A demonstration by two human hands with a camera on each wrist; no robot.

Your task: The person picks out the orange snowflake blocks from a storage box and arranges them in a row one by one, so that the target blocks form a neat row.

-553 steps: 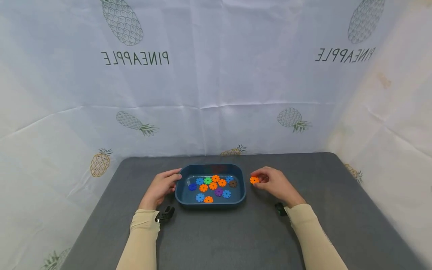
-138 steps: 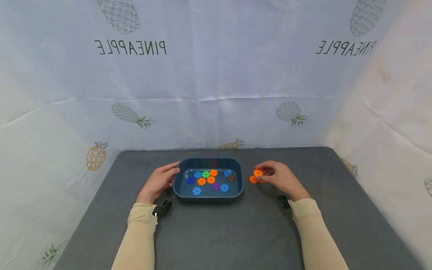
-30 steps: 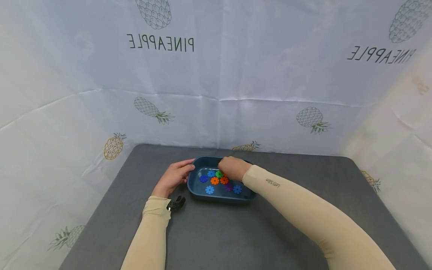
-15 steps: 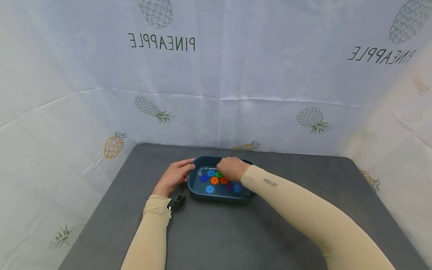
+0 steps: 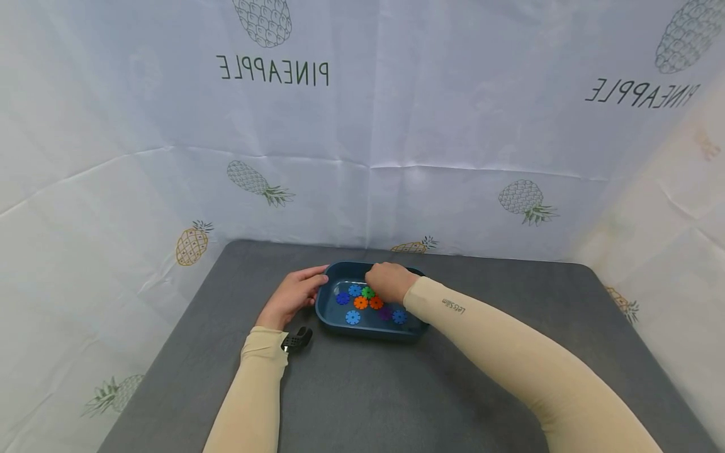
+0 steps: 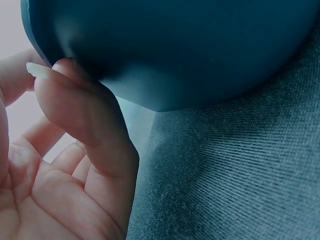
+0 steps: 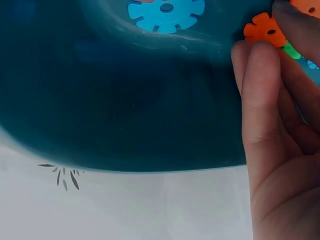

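Note:
My left hand [image 5: 290,297] grips the left rim of a dark blue tray [image 5: 362,331]; the left wrist view shows thumb and finger pinching its edge. My right hand [image 5: 391,282] reaches into the tray's far right part, its fingers curled down. In the right wrist view, fingertips and thumb close around an orange notched plastic disc [image 7: 257,32], which the hand hides in the head view. Around it in the tray lie a green disc [image 5: 367,292], a purple disc [image 5: 384,313], more orange discs [image 5: 360,303] and several blue discs [image 5: 352,318].
The tray stands on a dark grey table [image 5: 351,390] near its far edge. A white pineapple-print cloth [image 5: 442,126] rises behind and on both sides. My right sleeve [image 5: 498,340] crosses the table and covers the spot right of the tray.
Orange discs went from the tray to a small pile on its right. Since then my right hand has moved from that pile into the tray, staying nearly still this last second.

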